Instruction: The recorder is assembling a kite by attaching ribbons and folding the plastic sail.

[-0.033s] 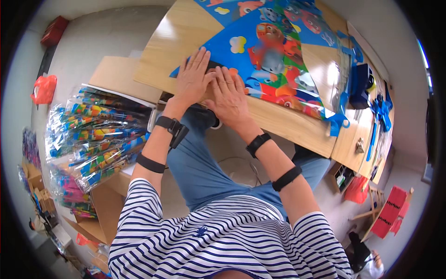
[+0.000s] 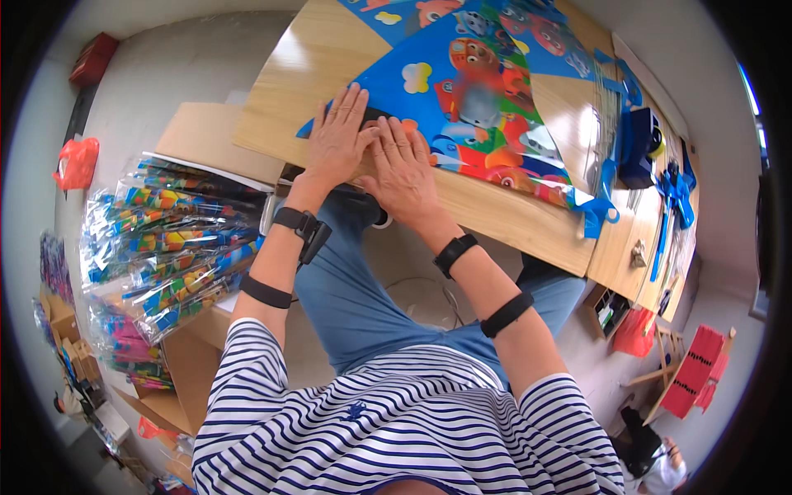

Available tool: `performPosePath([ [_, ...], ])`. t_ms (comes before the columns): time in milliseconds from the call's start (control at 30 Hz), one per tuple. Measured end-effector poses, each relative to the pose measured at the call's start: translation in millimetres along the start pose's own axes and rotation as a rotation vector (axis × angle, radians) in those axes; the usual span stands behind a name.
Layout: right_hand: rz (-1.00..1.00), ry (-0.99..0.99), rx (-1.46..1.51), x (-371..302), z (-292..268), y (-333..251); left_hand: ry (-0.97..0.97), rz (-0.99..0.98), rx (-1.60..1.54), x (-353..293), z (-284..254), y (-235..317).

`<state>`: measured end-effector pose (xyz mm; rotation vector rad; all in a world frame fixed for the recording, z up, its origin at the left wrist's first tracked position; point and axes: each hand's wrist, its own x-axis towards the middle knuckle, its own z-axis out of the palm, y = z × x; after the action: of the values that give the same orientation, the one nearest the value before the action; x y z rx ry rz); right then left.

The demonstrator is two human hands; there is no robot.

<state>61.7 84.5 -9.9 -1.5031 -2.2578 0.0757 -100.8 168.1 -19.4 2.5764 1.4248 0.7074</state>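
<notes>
A blue kite (image 2: 404, 78) printed with cartoon animals and a small cloud lies spread on the wooden table. Its pointed left end is near the table's front edge. My left hand (image 2: 337, 136) rests flat on that end, fingers stretched out and pointing away from me. Close on its right, my right hand (image 2: 402, 173) also lies flat, its fingers on the kite's lower edge and its thumb side towards the left hand. The two hands nearly touch. Neither grips anything that I can see. What lies under the palms is hidden.
Further back lies another printed kite (image 2: 557, 62). Blue ribbons (image 2: 606, 194), a dark blue box (image 2: 639, 148) and thin rods occupy the table's right side. At my left, plastic-wrapped kites (image 2: 177, 239) are piled by cardboard boxes (image 2: 194, 371). Another person (image 2: 664, 466) shows at lower right.
The table and kite appear slightly further left in the picture. Both hands keep nearly the same flat position on the kite.
</notes>
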Motion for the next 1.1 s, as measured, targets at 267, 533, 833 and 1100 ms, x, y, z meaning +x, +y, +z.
performPosePath([
  [267,0.16,0.04,0.077,-15,1,1,-0.078,-0.035,0.2,-6,14,-8],
  [533,0.243,0.143,0.251,-18,2,6,-0.105,0.003,0.196,-3,12,-8],
  [833,0.246,0.046,0.039,-43,-13,16,-0.132,-0.025,0.215,-6,10,-8],
  [1100,0.409,0.014,-0.082,-87,-39,39,-0.087,-0.003,0.212,-6,13,-10],
])
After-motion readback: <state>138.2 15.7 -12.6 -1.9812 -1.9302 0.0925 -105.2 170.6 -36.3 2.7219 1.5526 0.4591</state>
